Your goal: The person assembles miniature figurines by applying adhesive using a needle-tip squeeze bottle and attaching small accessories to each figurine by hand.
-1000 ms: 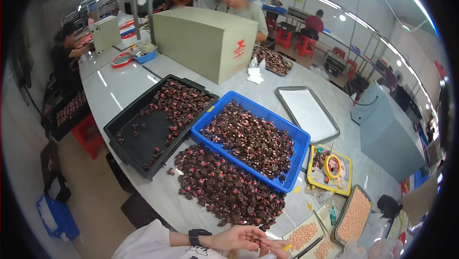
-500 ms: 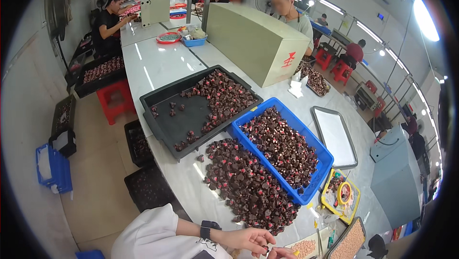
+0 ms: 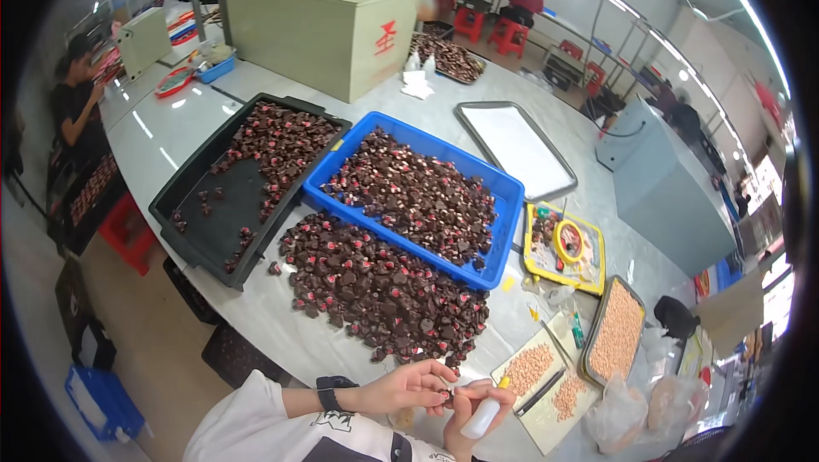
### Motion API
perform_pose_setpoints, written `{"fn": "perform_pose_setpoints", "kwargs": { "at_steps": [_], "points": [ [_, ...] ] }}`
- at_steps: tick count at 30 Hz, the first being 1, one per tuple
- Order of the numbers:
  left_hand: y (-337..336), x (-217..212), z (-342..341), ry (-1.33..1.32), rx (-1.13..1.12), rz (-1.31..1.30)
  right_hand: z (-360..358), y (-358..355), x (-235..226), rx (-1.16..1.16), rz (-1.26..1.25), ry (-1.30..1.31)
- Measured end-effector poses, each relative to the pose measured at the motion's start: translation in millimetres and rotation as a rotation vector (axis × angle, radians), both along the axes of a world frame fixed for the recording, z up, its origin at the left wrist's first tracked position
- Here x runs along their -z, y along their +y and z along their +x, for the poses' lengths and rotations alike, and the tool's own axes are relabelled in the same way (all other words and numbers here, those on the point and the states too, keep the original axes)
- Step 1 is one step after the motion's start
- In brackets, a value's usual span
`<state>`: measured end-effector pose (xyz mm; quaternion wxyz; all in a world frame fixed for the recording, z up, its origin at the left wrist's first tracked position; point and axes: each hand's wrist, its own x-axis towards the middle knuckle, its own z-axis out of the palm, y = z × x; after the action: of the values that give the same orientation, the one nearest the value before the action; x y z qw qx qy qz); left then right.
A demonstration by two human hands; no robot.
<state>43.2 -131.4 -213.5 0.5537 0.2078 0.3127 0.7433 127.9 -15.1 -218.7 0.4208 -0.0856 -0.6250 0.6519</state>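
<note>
White sleeves (image 3: pixel 256 424) with black printed patches; black wristwatch (image 3: pixel 334 393) on left wrist; hands bare.

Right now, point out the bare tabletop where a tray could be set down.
Free: the white tabletop left of the black plastic tray, and the strip between the empty grey metal tray and the grey cabinet. Crowded: the loose pile of dark pieces beside the blue plastic crate.
</note>
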Motion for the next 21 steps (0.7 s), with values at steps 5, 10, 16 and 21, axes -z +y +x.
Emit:
{"fn": "perform_pose_setpoints", "kwargs": {
  "at_steps": [5, 10, 16, 21],
  "points": [
    [0.4, -1.5, 1.9, -0.052, -0.024, -0.014, 4.2, 2.2, 6.2, -0.018, 0.031, -0.038],
    [-1.4, 1.7, 1.9, -0.076, -0.040, -0.024, 6.9, -0.3, 4.7, -0.039, -0.092, -0.031],
    [-0.3, -0.2, 0.0, -0.078, -0.075, -0.048, 5.5, 4.1, 4.7, -0.034, -0.003, -0.043],
    [0.9, 2.7, 0.6, -0.105, -0.088, -0.037, 5.3, 6.6, 6.4, -0.068, -0.018, -0.041]
  ]
}}
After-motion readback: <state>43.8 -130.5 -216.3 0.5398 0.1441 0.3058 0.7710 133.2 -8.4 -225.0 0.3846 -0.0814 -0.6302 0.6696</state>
